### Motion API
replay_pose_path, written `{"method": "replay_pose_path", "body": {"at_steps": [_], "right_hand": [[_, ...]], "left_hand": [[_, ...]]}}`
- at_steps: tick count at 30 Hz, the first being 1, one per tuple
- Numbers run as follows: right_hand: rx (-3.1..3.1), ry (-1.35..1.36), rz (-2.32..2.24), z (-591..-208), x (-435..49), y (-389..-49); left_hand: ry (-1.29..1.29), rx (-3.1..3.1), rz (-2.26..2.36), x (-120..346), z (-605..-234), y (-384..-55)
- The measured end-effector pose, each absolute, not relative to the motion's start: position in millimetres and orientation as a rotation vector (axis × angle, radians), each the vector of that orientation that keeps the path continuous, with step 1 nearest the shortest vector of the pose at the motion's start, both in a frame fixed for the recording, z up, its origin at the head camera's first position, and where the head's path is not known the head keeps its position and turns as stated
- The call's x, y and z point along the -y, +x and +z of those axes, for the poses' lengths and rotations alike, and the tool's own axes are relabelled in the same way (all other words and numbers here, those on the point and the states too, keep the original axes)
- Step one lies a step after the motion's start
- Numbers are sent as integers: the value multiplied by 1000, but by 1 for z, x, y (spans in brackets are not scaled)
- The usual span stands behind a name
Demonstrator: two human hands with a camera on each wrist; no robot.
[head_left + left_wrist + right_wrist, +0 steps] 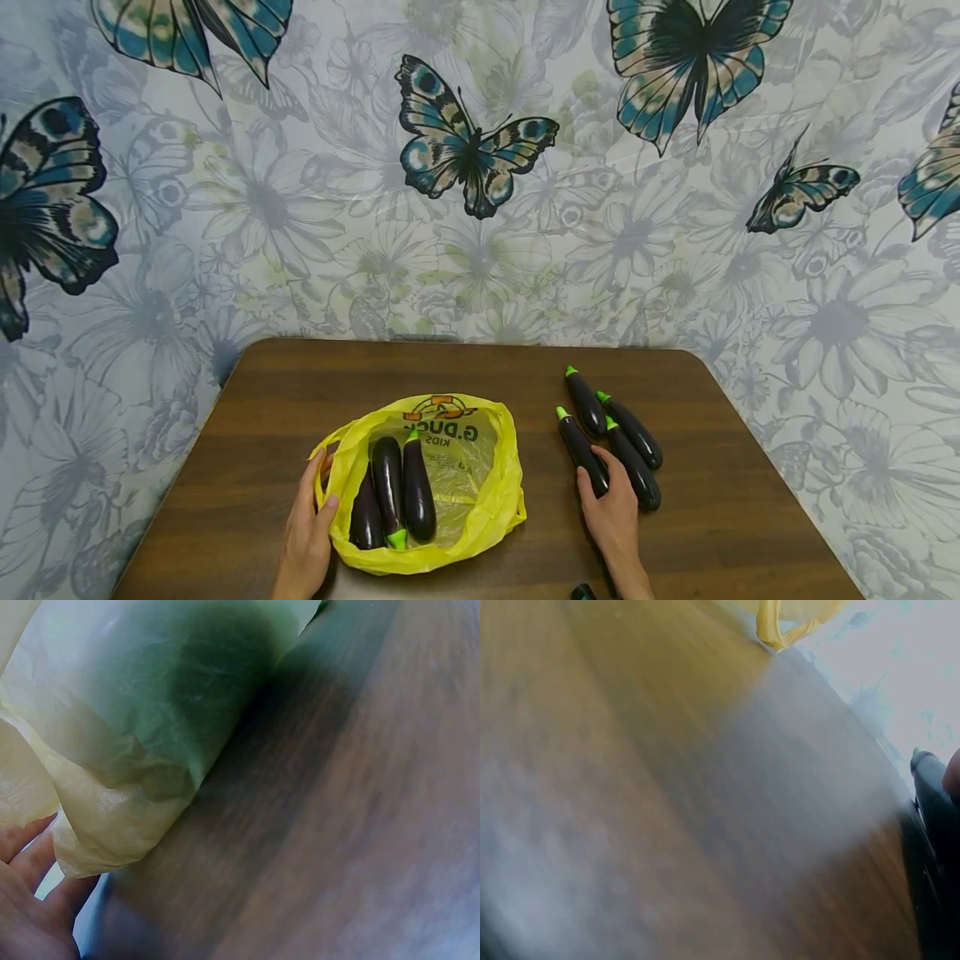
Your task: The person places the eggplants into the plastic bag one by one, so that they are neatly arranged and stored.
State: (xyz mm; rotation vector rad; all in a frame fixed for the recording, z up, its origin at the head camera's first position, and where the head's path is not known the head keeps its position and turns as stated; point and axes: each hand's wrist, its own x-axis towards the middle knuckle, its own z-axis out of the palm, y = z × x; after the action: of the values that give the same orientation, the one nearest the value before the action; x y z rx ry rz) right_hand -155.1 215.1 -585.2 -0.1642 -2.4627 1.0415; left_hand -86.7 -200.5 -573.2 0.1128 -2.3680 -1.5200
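Gripping with right hand (613, 508) a glossy, dark, green-tipped eggplant (580, 448) beside three more eggplants (633, 432) on the table (735, 475); holding with left hand (304, 523) the rim of a yellow bag (508, 492) (printed, three eggplants (387, 479) inside).

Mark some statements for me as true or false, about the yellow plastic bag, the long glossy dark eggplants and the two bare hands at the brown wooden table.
1. The yellow plastic bag stands open on the brown wooden table. True.
2. Six eggplants show inside the bag. False: three long glossy dark eggplants show there.
3. The bare left hand holds the bag's edge. True.
4. The right hand is inside the bag. False: the bare right hand grips an eggplant outside it.
5. The four eggplants right of the bag have green stem ends pointing toward the table's far edge. True.
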Motion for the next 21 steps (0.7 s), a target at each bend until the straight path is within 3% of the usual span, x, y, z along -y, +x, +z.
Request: {"method": "replay_pose_path", "body": {"at_steps": [21], "right_hand": [[2434, -394, 1286, -571, -216, -151]], "left_hand": [[92, 2382, -1544, 203, -573, -88]]}}
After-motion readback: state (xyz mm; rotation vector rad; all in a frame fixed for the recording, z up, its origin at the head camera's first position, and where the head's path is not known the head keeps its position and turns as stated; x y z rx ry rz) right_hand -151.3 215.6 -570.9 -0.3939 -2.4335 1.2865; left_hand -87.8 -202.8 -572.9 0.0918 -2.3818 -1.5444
